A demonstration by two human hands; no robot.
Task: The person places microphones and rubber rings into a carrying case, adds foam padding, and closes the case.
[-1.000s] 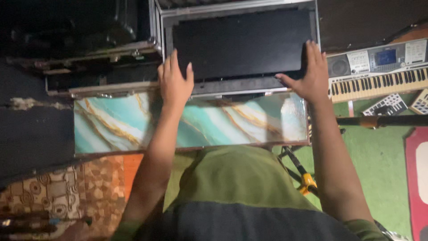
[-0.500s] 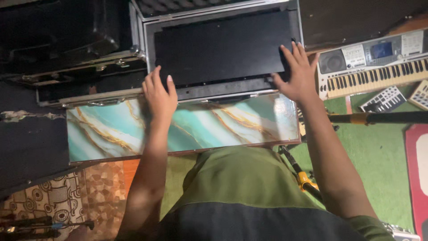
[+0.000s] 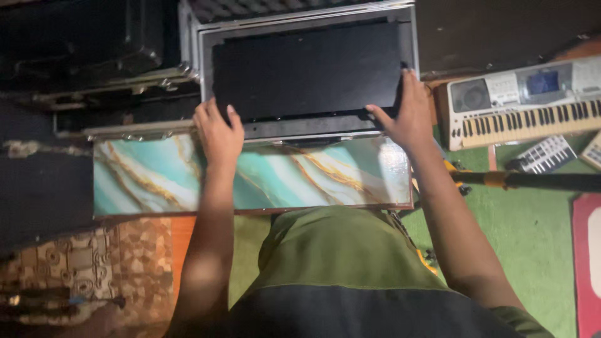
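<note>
While the marbled turquoise-and-gold board [image 3: 150,181] borders the near edge, the left hand [image 3: 218,130] lies flat, fingers spread, on the front left edge of the flat black rectangular panel [image 3: 307,69] inside the metal-edged flight case [image 3: 195,47]. The right hand [image 3: 405,112] grips its right corner; beside it, a silver electronic keyboard [image 3: 526,100].

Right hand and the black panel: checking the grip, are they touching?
Touching. The head view shows the right hand laid over the black panel's right edge, fingers on its surface.

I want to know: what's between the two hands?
In the head view, only the black flat panel spans between the left hand and right hand, above the marbled teal board.
</note>
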